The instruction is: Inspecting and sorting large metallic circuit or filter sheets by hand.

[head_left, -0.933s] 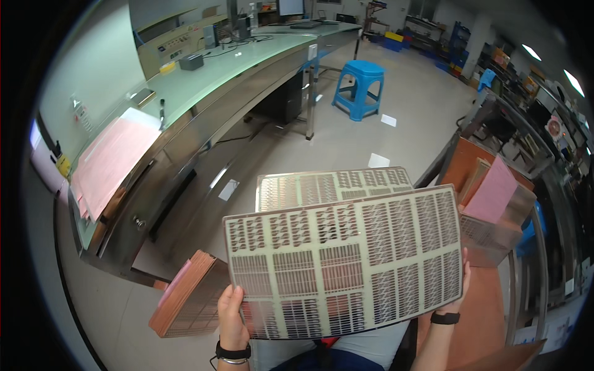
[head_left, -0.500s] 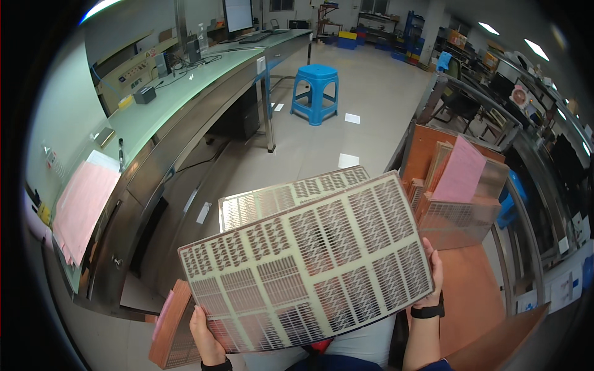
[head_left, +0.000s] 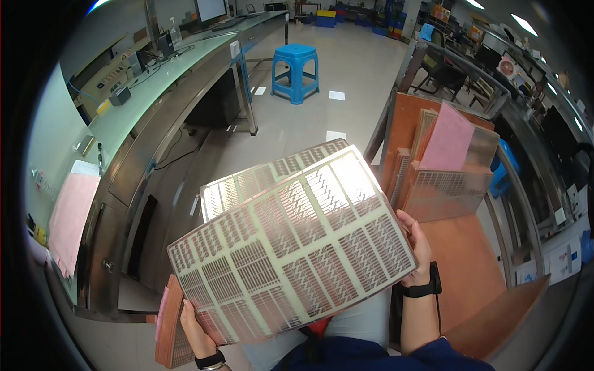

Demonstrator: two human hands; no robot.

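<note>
Front panel (head_left: 297, 247), a flat metallic-green sheet w/ rows of slotted pattern, is up in front of the person's lap, tilted w/ its R end higher, and btw both hands. L hand (head_left: 197, 328) grasps its lower-L edge; R hand (head_left: 417, 244) grasps its R edge nr the lower corner. Prob. held by the edges b/c that leaves the patterned face uncovered and spreads the wt. of a wide sheet; the tilt prob. lets light rake across it, w/ strong glare at its upper R.

Second panel (head_left: 266, 170), similar pattern, shows just behind the front panel's top edge; can't tell what supports it or if fingers reach it.

L of the front panel, past the L hand: brown-edged stack (head_left: 170, 331) w/ a pink sheet (head_left: 162, 312) on its side. R of the front panel: upright panel pile (head_left: 448, 191) on an orange-brown board (head_left: 461, 266), pink slip (head_left: 447, 136) standing against it, prob. as a batch marker.

Farther L of the front panel: green tabletop (head_left: 127, 117) w/ pink papers (head_left: 74, 213) at its near end. Beyond the front panel: blue stool (head_left: 296, 62) on the floor.
</note>
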